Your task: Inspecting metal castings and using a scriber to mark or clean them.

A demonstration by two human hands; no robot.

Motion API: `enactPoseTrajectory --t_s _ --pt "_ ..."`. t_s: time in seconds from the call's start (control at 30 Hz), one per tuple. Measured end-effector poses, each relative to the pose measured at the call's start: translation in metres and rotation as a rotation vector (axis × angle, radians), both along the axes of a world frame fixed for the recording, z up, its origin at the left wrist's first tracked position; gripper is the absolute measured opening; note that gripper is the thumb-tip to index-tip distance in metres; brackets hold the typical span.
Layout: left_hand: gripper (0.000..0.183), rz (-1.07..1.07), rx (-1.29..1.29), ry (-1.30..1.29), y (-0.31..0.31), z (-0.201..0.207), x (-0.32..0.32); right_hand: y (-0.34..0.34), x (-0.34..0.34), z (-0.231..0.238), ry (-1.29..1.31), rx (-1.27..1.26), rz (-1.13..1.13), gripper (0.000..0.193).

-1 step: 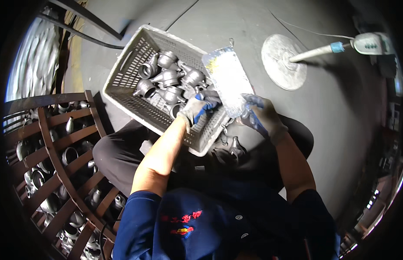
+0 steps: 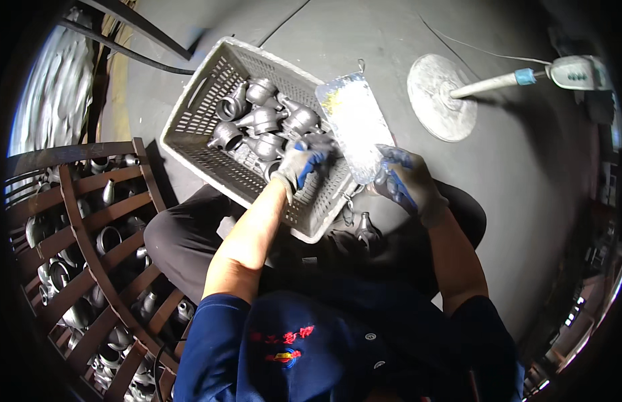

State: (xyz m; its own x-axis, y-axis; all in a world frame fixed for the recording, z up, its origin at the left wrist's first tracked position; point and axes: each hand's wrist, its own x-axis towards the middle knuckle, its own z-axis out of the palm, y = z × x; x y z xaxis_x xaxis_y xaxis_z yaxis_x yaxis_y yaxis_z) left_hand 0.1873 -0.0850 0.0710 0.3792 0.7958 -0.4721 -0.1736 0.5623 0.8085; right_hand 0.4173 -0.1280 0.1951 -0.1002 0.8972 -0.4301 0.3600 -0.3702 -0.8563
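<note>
My left hand, in a grey glove with blue patches, is closed around a dark grey metal casting over the crate's right side. Blur hides part of its shape. My right hand, gloved alike, curls its fingers by the lower end of a brightly lit flat panel. Whatever those fingers hold, I cannot make out. Inside the grey plastic crate lie several metal castings, rounded, with open necks and tapered spouts. Another dark casting rests by the crate's near right corner, between my legs.
At the left, a brown slatted metal bin holds many similar castings. A white round base with a pole lies on the grey floor at the right. A dark metal bar and a cable cross the upper left.
The whole view has shifted very slightly. Both hands keep nearly the same places, and the castings in the crate lie as before.
</note>
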Motion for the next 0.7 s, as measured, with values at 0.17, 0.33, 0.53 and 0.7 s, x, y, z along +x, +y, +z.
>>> enactPoseTrajectory --t_s 0.17,0.33,0.53,0.7 --pt "0.008 0.425 -0.412 -0.020 0.039 -0.076 -0.022 0.010 -0.013 0.044 0.440 -0.298 -0.138 0.042" --pt "0.007 0.456 -0.341 0.168 0.057 -0.151 -0.003 0.019 -0.024 0.053 0.536 -0.331 -0.258 0.040" --pt "0.019 0.593 -0.722 0.110 0.080 -0.139 0.002 0.022 -0.024 0.048 0.483 -0.375 -0.209 0.043" --pt "0.021 0.409 -0.472 -0.016 0.059 -0.048 -0.040 0.017 -0.029 0.053 0.603 -0.288 -0.213 0.038"
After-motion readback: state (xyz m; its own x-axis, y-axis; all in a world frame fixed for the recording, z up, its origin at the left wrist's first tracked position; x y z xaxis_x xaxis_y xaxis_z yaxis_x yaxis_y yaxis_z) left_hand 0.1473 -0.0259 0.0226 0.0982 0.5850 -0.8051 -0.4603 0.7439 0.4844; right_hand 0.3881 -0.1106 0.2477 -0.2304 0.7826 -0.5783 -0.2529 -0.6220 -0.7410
